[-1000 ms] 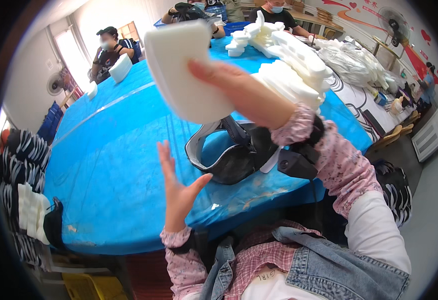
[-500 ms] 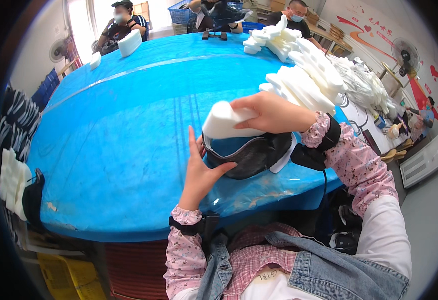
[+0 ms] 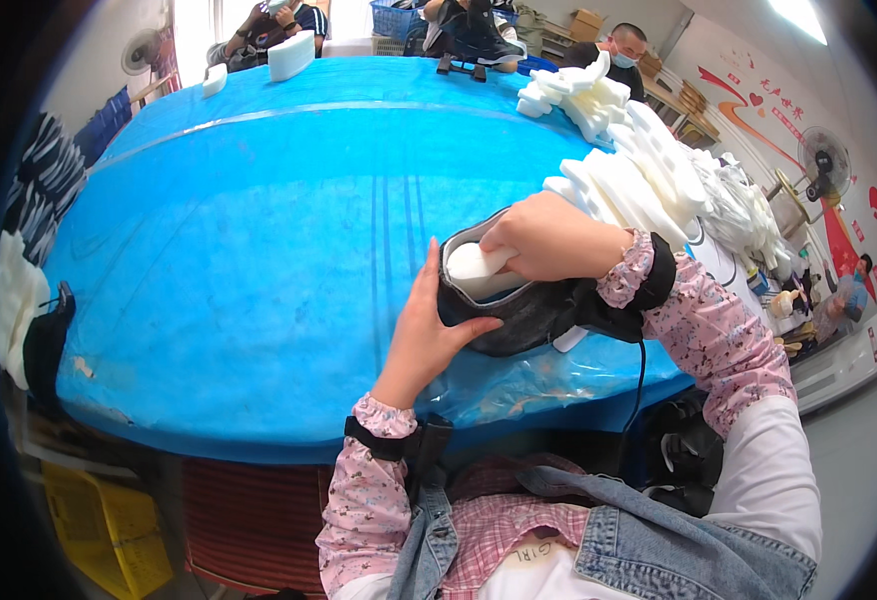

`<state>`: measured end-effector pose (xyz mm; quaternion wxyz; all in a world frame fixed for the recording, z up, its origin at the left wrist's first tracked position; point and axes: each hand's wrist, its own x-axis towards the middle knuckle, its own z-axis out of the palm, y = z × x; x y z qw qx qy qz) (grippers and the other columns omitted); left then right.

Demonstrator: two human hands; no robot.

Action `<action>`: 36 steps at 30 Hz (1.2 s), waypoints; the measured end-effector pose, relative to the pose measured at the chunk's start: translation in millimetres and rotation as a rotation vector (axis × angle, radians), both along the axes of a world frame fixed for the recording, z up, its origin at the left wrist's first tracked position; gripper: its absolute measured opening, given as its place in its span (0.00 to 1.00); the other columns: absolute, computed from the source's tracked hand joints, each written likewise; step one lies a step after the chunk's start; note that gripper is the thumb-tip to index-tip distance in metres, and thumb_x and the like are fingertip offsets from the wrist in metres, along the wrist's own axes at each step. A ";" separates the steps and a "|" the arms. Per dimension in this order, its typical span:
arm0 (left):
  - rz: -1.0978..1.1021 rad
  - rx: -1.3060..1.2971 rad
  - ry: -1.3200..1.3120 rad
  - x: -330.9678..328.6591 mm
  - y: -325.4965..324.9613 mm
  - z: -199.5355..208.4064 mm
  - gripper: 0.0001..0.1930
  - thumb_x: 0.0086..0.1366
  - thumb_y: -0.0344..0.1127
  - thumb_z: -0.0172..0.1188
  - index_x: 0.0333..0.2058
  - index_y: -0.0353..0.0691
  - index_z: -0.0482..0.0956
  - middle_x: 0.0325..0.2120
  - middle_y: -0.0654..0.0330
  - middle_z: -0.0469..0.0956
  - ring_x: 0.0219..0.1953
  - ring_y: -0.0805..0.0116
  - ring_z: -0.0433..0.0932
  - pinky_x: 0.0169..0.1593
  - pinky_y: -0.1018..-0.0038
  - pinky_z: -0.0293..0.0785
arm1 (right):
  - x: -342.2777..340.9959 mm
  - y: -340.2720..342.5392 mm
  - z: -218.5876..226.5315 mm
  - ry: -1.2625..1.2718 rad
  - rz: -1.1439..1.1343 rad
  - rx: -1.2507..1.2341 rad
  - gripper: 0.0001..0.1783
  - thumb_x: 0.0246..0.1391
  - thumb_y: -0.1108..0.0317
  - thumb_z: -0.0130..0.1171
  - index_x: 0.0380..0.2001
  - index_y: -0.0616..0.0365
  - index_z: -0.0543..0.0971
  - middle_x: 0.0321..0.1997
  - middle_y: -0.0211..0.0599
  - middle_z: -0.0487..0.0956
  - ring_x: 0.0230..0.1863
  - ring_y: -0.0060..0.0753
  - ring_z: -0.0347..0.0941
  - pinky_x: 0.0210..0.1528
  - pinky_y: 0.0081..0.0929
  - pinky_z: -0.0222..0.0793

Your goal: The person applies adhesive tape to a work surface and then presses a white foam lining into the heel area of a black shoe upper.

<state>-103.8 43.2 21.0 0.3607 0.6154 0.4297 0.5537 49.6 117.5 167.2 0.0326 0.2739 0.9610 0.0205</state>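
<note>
A black shoe (image 3: 524, 328) with a pale sole edge lies near the table's front edge, its opening toward my left hand. My left hand (image 3: 421, 338) braces the heel end, with fingers along the far side and the thumb on the near side. Inside the opening sits a white foam shoe insert (image 3: 475, 266), only its rounded end showing. My right hand (image 3: 567, 240) has its fingers gripped on that end, knuckles up. The rest of the insert is hidden in the shoe, and the toe is partly covered by my right wrist.
White foam inserts (image 3: 614, 190) are heaped right of the shoe on the blue-covered table (image 3: 239, 280). Two foam pieces (image 3: 292, 58) stand at the far left edge. Co-workers sit across; one handles a dark shoe (image 3: 474, 30). A yellow crate (image 3: 109, 520) is below left.
The foam insert has gone from above the shoe's opening down into it, pushed by my right hand. My left hand stays at the heel. The whole view has shifted slightly.
</note>
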 end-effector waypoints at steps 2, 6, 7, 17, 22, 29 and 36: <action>0.017 0.023 0.020 -1.0 -0.3 -0.7 0.58 0.44 0.45 0.75 0.66 0.33 0.45 0.58 0.43 0.62 0.60 0.50 0.64 0.61 0.64 0.62 | -2.7 -1.1 2.2 -0.014 -0.002 -0.010 0.08 0.38 0.69 0.62 0.27 0.53 0.81 0.27 0.45 0.79 0.31 0.50 0.76 0.35 0.38 0.72; 0.014 0.057 0.042 0.2 1.8 -3.0 0.58 0.44 0.46 0.75 0.66 0.32 0.45 0.58 0.42 0.62 0.60 0.50 0.64 0.61 0.64 0.62 | -1.0 -0.2 2.7 -0.024 -0.007 -0.010 0.08 0.38 0.69 0.62 0.27 0.53 0.81 0.26 0.45 0.79 0.30 0.50 0.76 0.35 0.38 0.72; 0.013 0.053 0.046 0.4 1.9 -3.2 0.58 0.44 0.46 0.75 0.66 0.32 0.45 0.58 0.41 0.62 0.60 0.49 0.64 0.61 0.64 0.62 | -0.7 0.0 1.7 -0.008 -0.007 -0.008 0.08 0.38 0.70 0.62 0.27 0.53 0.81 0.26 0.45 0.79 0.30 0.50 0.76 0.35 0.38 0.72; 0.195 0.196 0.524 -1.4 -0.5 10.6 0.58 0.47 0.61 0.68 0.61 0.20 0.49 0.60 0.37 0.59 0.63 0.47 0.59 0.64 0.60 0.56 | -4.7 3.5 -1.5 -0.069 0.045 0.003 0.09 0.40 0.65 0.63 0.29 0.52 0.83 0.26 0.41 0.80 0.29 0.46 0.77 0.34 0.36 0.73; 0.243 0.183 0.799 -0.8 -1.6 30.2 0.58 0.45 0.72 0.60 0.57 0.19 0.60 0.58 0.35 0.62 0.62 0.46 0.61 0.65 0.57 0.52 | -9.1 7.8 -14.4 -0.034 0.169 0.007 0.08 0.37 0.67 0.60 0.25 0.56 0.81 0.24 0.42 0.79 0.27 0.48 0.76 0.32 0.38 0.72; 0.256 0.256 0.874 0.3 2.4 33.1 0.53 0.44 0.71 0.62 0.53 0.23 0.67 0.55 0.37 0.66 0.60 0.47 0.64 0.64 0.57 0.54 | -22.0 12.3 -17.8 -0.066 0.235 0.055 0.04 0.36 0.70 0.58 0.18 0.58 0.77 0.18 0.43 0.75 0.22 0.48 0.74 0.26 0.38 0.70; 0.060 0.111 0.431 -14.9 11.0 0.5 0.46 0.52 0.62 0.63 0.56 0.27 0.64 0.56 0.39 0.65 0.62 0.51 0.62 0.65 0.62 0.52 | -6.9 15.0 -17.9 0.002 0.187 0.009 0.06 0.41 0.67 0.60 0.24 0.57 0.78 0.22 0.44 0.77 0.25 0.49 0.75 0.29 0.38 0.70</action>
